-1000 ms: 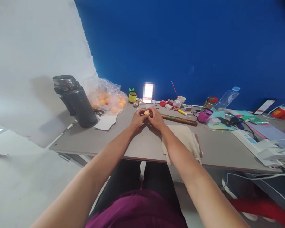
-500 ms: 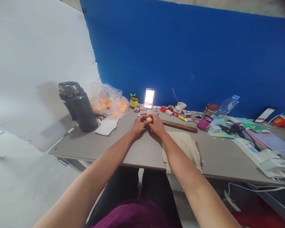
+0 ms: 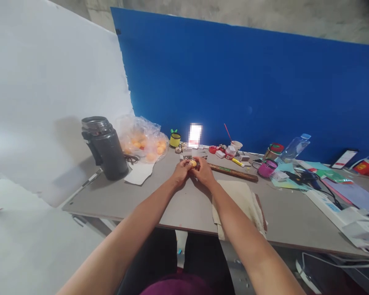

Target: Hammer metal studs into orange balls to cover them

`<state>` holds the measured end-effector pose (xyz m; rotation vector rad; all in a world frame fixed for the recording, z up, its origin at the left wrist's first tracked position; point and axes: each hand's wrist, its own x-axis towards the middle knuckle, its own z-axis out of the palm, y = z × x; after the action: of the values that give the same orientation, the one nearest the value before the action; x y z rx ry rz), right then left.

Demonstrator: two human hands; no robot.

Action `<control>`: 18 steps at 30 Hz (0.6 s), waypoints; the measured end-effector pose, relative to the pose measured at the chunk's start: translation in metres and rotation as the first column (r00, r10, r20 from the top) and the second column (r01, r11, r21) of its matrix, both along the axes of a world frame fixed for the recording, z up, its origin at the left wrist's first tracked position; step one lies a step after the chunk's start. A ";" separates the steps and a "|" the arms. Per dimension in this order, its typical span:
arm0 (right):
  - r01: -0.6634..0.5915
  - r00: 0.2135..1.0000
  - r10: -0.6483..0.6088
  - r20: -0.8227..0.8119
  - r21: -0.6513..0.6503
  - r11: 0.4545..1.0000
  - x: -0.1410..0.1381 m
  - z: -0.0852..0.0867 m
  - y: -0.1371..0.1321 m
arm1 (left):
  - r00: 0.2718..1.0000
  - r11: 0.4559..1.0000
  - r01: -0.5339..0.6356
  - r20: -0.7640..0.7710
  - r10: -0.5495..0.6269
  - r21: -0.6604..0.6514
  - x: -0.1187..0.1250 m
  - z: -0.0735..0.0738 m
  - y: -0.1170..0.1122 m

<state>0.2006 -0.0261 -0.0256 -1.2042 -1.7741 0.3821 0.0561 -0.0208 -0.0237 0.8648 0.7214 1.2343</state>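
Note:
My left hand (image 3: pixel 181 172) and my right hand (image 3: pixel 203 173) meet just above the table, fingers closed around a small round yellow-orange piece (image 3: pixel 193 163). Fingertips cover part of it, and its exact kind is too small to make out. Just to the right of my right hand lies a long brown wooden strip (image 3: pixel 233 171) with green marks. A folded cream cloth (image 3: pixel 237 200) is under my right forearm. Beyond my fingers stands a bright phone screen (image 3: pixel 195 135), with small shiny round objects (image 3: pixel 178 150) to its left.
A dark open flask (image 3: pixel 106 151) and a clear bag of orange fruit (image 3: pixel 146 143) stand at the left. Toward the right are a paper cup (image 3: pixel 236 145), a yellow tube (image 3: pixel 238 162), a purple pouch (image 3: pixel 267 168), a plastic bottle (image 3: pixel 295 148) and a power strip (image 3: pixel 326 207).
The camera has tilted upward, so the table sits lower in view. Both hands still hold the yellow-orange piece, with small shifts of the fingers around it.

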 end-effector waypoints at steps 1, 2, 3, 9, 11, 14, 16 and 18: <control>0.003 1.000 -0.003 0.000 -0.004 1.000 0.000 -0.001 0.000 | 1.000 1.000 0.000 0.005 0.000 -0.004 0.000 -0.001 0.000; 0.008 1.000 -0.009 -0.005 -0.009 1.000 -0.001 -0.002 0.000 | 1.000 1.000 0.000 0.008 0.000 -0.005 0.000 -0.002 0.001; 0.012 1.000 -0.012 -0.010 -0.017 1.000 -0.001 -0.002 0.000 | 1.000 1.000 0.000 0.009 0.000 -0.007 0.000 -0.003 0.001; 0.022 1.000 -0.022 0.004 -0.032 0.999 0.001 -0.002 -0.002 | 0.999 0.997 0.048 0.023 -0.046 -0.053 -0.001 0.000 0.004; 0.041 0.999 -0.041 -0.005 -0.034 0.999 0.002 -0.001 -0.003 | 0.994 0.991 0.107 0.033 -0.105 -0.085 -0.006 0.005 0.007; 0.082 0.996 -0.083 -0.044 -0.025 0.996 0.001 0.001 -0.005 | 0.977 0.969 0.211 0.053 -0.206 -0.127 -0.018 0.013 0.011; 0.107 0.991 -0.109 -0.074 -0.019 0.994 0.000 0.003 -0.006 | 0.965 0.956 0.258 0.084 -0.248 -0.141 -0.026 0.015 0.013; 0.128 0.987 -0.130 -0.092 -0.027 0.991 -0.001 0.004 -0.006 | 0.948 0.943 0.294 0.171 -0.267 -0.156 -0.031 0.015 0.014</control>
<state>0.2000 -0.0323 -0.0213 -1.2878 -1.6068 0.3764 0.0251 -0.0065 -0.0088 0.6917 0.5579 0.9503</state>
